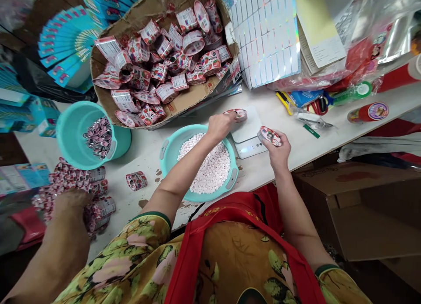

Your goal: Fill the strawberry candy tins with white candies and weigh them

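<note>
My left hand [221,126] reaches over the basin to the far left corner of a white digital scale [247,125]. Its fingers are closed on a small red-and-white printed candy container [241,115] at the plate's edge; whether the plate bears its weight I cannot tell. My right hand [280,151] grips a second printed candy container [271,136], held tilted just off the scale's right side. Close by my left forearm stands a turquoise basin [232,180] of small pale pink candies [210,170], partly hidden by the arm.
Behind, a cardboard box [177,107] holds many similar containers. At left are a turquoise bucket [67,133] of small pink-and-metallic pieces, a lone container [136,180], and a co-worker's hand [70,203] among piled containers. Sticker sheets [266,41], a yellow cutter [283,103] and tape [363,89] lie right.
</note>
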A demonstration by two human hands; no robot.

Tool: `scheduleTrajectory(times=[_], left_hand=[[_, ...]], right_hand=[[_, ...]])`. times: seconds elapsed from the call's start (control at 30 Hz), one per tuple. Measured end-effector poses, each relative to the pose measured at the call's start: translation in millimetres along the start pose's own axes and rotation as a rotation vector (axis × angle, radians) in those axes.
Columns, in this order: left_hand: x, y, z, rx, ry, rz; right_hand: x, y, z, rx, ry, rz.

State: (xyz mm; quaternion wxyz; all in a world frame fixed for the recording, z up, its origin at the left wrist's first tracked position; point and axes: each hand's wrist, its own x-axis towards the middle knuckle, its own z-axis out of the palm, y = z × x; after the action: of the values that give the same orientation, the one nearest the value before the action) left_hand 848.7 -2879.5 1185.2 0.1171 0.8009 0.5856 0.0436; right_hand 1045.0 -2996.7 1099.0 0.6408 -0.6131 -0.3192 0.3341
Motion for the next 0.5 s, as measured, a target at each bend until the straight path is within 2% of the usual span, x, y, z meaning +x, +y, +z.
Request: scheduleTrajectory(times=[0.07, 0.13, 0.2, 0.27, 0.3, 0.37, 0.43, 0.5], left_hand=[[-25.8, -12.0, -21.3, 0.031, 0.101, -0.122], [-64.2, -34.5, -45.5, 0.049, 0.214, -0.279], [-111.1, -65.4, -64.5, 0.091, 0.342, -0.477], [-158.5, -101.2, -72.5, 0.159, 0.437, -0.69], [-179.7, -119.7, -71.6, 0.192, 0.444, -0.794], [-212.9, -154.9, -60.6, 0.234, 0.377, -0.99], [-231.6, -184.2, -39.6, 0.217, 0.258, -1.131], [-238.5, -205.0, -14.4, 0.155, 0.15, -1.203]], right_hand=[[16.2, 4.7, 22.5, -0.07, -0.107, -0.083], [30.8, 11.3, 44.6, -0.138, -0.204, -0.152], [41.2, 17.1, 60.9, -0.19, -0.267, -0.182], [46.0, 20.1, 66.4, -0.233, -0.274, -0.193], [46.3, 20.3, 64.6, -0.248, -0.258, -0.195], [43.4, 18.9, 53.1, -0.257, -0.195, -0.179], [37.4, 16.6, 35.3, -0.249, -0.12, -0.134], [30.6, 15.1, 16.6, -0.241, -0.059, -0.083]])
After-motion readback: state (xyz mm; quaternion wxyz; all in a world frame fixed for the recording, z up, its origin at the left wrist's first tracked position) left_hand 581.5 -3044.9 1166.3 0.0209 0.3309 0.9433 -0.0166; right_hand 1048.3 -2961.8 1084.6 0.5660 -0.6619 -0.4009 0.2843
